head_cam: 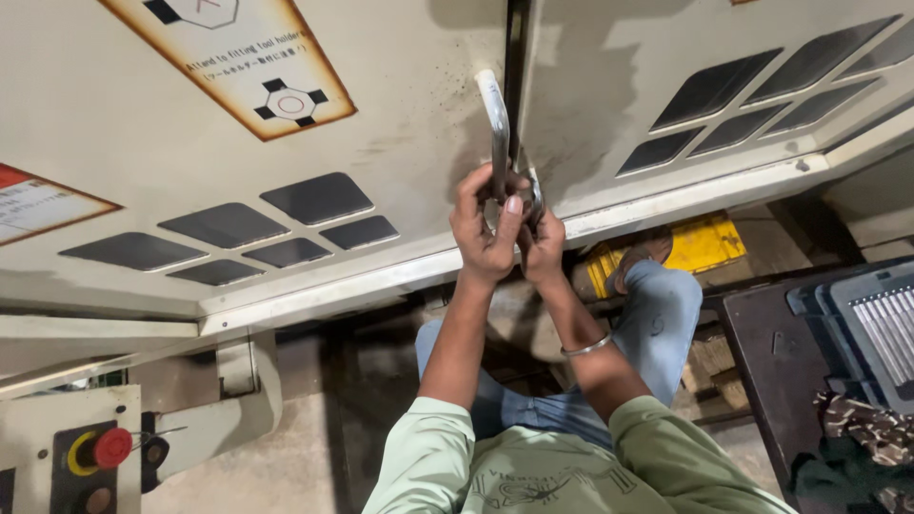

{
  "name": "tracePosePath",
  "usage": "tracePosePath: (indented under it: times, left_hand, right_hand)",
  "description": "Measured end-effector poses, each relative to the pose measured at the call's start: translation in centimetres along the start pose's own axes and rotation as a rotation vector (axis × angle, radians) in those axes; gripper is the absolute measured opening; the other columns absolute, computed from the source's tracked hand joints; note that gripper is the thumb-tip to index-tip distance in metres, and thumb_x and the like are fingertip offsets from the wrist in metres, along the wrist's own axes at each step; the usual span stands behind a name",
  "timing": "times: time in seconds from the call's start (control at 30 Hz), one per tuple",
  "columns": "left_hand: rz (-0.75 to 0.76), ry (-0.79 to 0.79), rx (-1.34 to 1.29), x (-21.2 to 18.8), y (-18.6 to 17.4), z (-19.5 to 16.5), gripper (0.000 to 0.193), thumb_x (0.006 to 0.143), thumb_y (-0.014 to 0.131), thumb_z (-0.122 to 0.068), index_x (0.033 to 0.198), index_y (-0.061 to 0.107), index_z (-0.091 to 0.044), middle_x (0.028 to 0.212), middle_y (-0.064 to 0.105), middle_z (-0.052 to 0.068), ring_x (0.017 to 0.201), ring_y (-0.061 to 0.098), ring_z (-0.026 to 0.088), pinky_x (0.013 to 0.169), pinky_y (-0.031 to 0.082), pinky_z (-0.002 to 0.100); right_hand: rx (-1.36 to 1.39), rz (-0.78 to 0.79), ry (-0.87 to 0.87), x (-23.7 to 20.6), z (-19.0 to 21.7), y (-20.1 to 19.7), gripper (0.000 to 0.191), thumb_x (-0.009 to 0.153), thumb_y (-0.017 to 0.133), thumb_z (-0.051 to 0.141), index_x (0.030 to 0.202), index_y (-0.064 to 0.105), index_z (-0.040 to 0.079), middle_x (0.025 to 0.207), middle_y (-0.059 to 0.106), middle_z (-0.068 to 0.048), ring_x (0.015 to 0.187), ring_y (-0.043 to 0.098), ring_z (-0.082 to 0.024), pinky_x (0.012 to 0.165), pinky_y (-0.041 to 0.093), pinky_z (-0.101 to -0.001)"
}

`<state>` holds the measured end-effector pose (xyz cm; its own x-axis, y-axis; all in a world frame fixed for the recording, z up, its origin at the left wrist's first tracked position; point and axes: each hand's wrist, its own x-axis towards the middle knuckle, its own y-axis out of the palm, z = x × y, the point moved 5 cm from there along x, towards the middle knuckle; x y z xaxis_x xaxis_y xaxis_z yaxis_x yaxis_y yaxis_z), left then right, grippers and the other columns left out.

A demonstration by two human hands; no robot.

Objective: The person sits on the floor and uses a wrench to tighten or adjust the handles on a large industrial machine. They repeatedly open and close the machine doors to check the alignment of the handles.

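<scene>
hands at a machine door, seen from the head camera: a metal handle (497,124) on the edge of a grey machine door (286,181) is gripped by the left hand (487,228), whose fingers (473,195) are curled tight around the lower part of the bar, the thumb laid up along it. the right hand (543,243) is pressed just beside the left, its fingers closed on a small metal piece at the foot of the handle, though what exactly is pinched cannot be told. the handle stands upright beside the dark gap between the door and a second grey panel (666,86). a metal bangle (587,346) is worn on the right wrist. pale green sleeves (419,457) and blue jeans (657,314) are seen below. dark rectangular windows (228,224) are set in the door, and a framed notice (238,57) is fixed above them. a red stop button (111,446) on a control box sits at lower left, a yellow block (700,243) lies on the floor behind the knee, and a dark crate (866,324) rests at right.
</scene>
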<state>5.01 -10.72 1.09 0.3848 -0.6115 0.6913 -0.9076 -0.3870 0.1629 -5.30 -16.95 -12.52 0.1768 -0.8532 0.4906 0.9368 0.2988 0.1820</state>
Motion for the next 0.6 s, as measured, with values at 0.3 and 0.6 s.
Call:
tracePosePath:
  times: [0.3, 0.6]
  left_hand:
    - [0.004, 0.001, -0.013, 0.5, 0.2, -0.5, 0.038, 0.103, 0.062, -0.007, 0.138, 0.050, 0.001, 0.108, 0.071, 0.014, 0.090, 0.069, 0.017, 0.083, 0.057, 0.030]
    - [0.011, 0.005, -0.010, 0.8, 0.2, -0.8, 0.038, 0.102, 0.062, -0.005, 0.137, 0.050, 0.002, 0.108, 0.072, 0.014, 0.093, 0.071, 0.018, 0.084, 0.058, 0.030]
  right_hand:
    - [-0.028, -0.003, -0.005, 0.5, 0.8, 0.2, 0.033, 0.102, 0.063, 0.025, 0.122, 0.063, -0.002, 0.107, 0.072, -0.005, 0.099, 0.066, -0.013, 0.088, 0.054, -0.0287]
    - [-0.024, -0.009, -0.010, 0.7, 1.0, 0.2, 0.033, 0.105, 0.062, 0.026, 0.122, 0.063, -0.002, 0.109, 0.069, -0.004, 0.101, 0.063, -0.012, 0.089, 0.053, -0.0288]
